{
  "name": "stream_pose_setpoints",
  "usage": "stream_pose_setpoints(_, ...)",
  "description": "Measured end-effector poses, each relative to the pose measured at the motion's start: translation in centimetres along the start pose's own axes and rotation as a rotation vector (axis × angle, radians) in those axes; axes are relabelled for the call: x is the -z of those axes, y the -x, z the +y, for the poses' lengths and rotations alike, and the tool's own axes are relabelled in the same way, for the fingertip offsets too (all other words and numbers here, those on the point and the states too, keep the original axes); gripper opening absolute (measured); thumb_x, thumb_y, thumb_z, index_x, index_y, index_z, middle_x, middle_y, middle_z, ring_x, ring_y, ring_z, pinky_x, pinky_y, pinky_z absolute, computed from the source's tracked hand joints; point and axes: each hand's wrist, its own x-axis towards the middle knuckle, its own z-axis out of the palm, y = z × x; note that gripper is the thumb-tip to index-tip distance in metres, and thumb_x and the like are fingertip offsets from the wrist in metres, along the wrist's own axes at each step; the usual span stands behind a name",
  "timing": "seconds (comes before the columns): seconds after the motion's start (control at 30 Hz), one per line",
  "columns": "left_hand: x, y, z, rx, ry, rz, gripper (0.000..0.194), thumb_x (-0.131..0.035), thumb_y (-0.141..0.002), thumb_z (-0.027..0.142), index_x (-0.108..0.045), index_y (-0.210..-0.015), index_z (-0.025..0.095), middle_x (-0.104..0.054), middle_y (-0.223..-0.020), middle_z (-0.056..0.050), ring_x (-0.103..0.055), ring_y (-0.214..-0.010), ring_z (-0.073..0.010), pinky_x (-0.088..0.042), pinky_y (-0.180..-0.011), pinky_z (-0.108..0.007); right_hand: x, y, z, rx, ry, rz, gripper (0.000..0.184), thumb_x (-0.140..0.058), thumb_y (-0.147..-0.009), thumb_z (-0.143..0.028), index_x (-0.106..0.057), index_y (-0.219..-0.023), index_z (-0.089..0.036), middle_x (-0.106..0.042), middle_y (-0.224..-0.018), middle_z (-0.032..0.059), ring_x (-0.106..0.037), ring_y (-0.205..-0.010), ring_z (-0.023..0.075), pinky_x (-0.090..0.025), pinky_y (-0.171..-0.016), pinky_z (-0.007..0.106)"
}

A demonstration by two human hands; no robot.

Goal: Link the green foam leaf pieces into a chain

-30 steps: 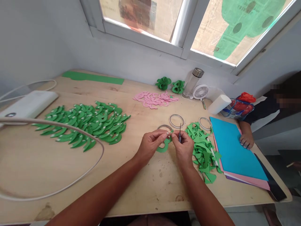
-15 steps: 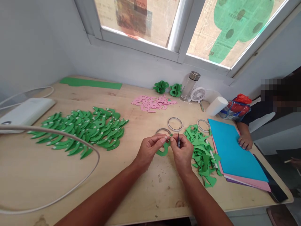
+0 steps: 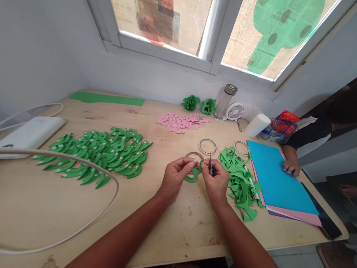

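At the middle of the table my left hand (image 3: 175, 176) is closed, thumb and fingertips pinching a curved green paper cutout (image 3: 191, 178). Close beside it, my right hand (image 3: 216, 179) is closed around a small pair of scissors (image 3: 211, 165) whose blades point away from me. The right thumb and forefinger meet the edge of the same cutout. Just behind my fingertips lies a tape roll (image 3: 194, 153), partly hidden by the left hand. Another tape roll (image 3: 208, 147) is a little farther back. What exactly sits between the fingertips is too small to tell.
Left, a large pile of green cutouts (image 3: 103, 152) with white tabs; a cable (image 3: 115, 190) loops near. Behind, pink cutouts (image 3: 181, 123) and a bottle (image 3: 225, 100). Right, green scraps (image 3: 241, 178), blue sheets (image 3: 279, 175) and another person's hand (image 3: 291, 167).
The green cutout has turned slightly between my fingertips, and my hands have shifted a little. At the right, the other person's arm and head have moved slightly.
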Motion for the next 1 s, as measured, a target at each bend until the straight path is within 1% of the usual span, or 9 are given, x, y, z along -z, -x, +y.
stream_pose_setpoints(0.1,-0.1,-0.1,0.2,-0.042,0.059,0.086,0.020,-0.064,-0.075,0.034,-0.062,-0.085,0.017,-0.067,-0.079,-0.003,-0.062,-0.073,-0.0159,-0.048,-0.068,-0.027,-0.2,0.1,0.0,-0.056,-0.047,-0.023,0.012,-0.059,-0.073,-0.027,-0.061,-0.070,-0.015,-0.056,-0.065,-0.0007,-0.045,-0.056,0.0103,-0.036,-0.053,0.023)
stream_pose_setpoints(0.17,-0.3,-0.1,0.4,-0.070,0.026,0.120,0.020,-0.063,-0.075,0.035,-0.061,-0.082,0.016,-0.065,-0.075,-0.002,-0.060,-0.069,-0.0141,-0.047,-0.068,-0.026,-0.3,0.3,0.1,-0.103,-0.098,-0.053,0.013,-0.060,-0.072,-0.027,-0.061,-0.070,-0.015,-0.055,-0.063,-0.0008,-0.046,-0.057,0.0106,-0.036,-0.053,0.023)
stream_pose_setpoints(0.3,-0.6,0.0,0.6,-0.035,-0.048,0.102,0.019,-0.066,-0.071,0.034,-0.061,-0.071,0.016,-0.058,-0.060,0.002,-0.052,-0.056,-0.0095,-0.043,-0.057,-0.021,-0.6,0.6,0.1,-0.166,-0.164,-0.102,0.014,-0.061,-0.071,-0.029,-0.062,-0.069,-0.015,-0.055,-0.061,-0.0009,-0.048,-0.058,0.0116,-0.037,-0.053,0.023)
stream_pose_setpoints(0.43,-0.7,0.0,0.2,0.005,-0.041,0.109,0.020,-0.068,-0.068,0.034,-0.058,-0.066,0.016,-0.053,-0.056,0.004,-0.047,-0.051,-0.0077,-0.040,-0.050,-0.019,-0.7,0.9,-0.3,-0.183,-0.187,-0.115,0.014,-0.062,-0.071,-0.029,-0.062,-0.069,-0.015,-0.056,-0.061,-0.0005,-0.048,-0.058,0.0116,-0.037,-0.053,0.023)
stream_pose_setpoints(0.53,-0.6,-0.1,-0.2,-0.014,-0.036,0.135,0.021,-0.069,-0.068,0.033,-0.057,-0.065,0.016,-0.052,-0.056,0.005,-0.047,-0.052,-0.0075,-0.040,-0.051,-0.018,-0.9,1.1,-0.5,-0.180,-0.192,-0.117,0.014,-0.062,-0.071,-0.028,-0.062,-0.068,-0.015,-0.055,-0.061,-0.0003,-0.047,-0.058,0.0114,-0.037,-0.053,0.023)
stream_pose_setpoints(0.7,-0.6,-0.1,-0.7,-0.064,-0.070,0.148,0.022,-0.067,-0.070,0.034,-0.056,-0.064,0.016,-0.055,-0.060,0.003,-0.051,-0.058,-0.0085,-0.042,-0.057,-0.019,-1.2,1.2,-0.5,-0.199,-0.194,-0.106,0.015,-0.062,-0.071,-0.029,-0.062,-0.067,-0.015,-0.054,-0.060,-0.0009,-0.046,-0.057,0.0110,-0.036,-0.052,0.022)
stream_pose_setpoints(0.87,-0.4,-0.1,-0.9,-0.121,-0.160,0.163,0.024,-0.064,-0.073,0.036,-0.054,-0.065,0.016,-0.052,-0.060,0.004,-0.048,-0.056,-0.0083,-0.041,-0.056,-0.019,-1.3,1.2,-0.2,-0.242,-0.209,-0.113,0.017,-0.064,-0.069,-0.031,-0.062,-0.068,-0.015,-0.053,-0.060,-0.0014,-0.044,-0.056,0.0105,-0.034,-0.052,0.022)
stream_pose_setpoints(1.0,-0.2,-0.2,-0.8,-0.139,-0.209,0.161,0.025,-0.062,-0.075,0.037,-0.052,-0.064,0.017,-0.049,-0.058,0.005,-0.045,-0.052,-0.0080,-0.039,-0.053,-0.020,-1.3,1.2,-0.2,-0.254,-0.226,-0.141,0.018,-0.062,-0.071,-0.032,-0.064,-0.071,-0.015,-0.051,-0.060,-0.0016,-0.042,-0.056,0.0102,-0.032,-0.052,0.022)
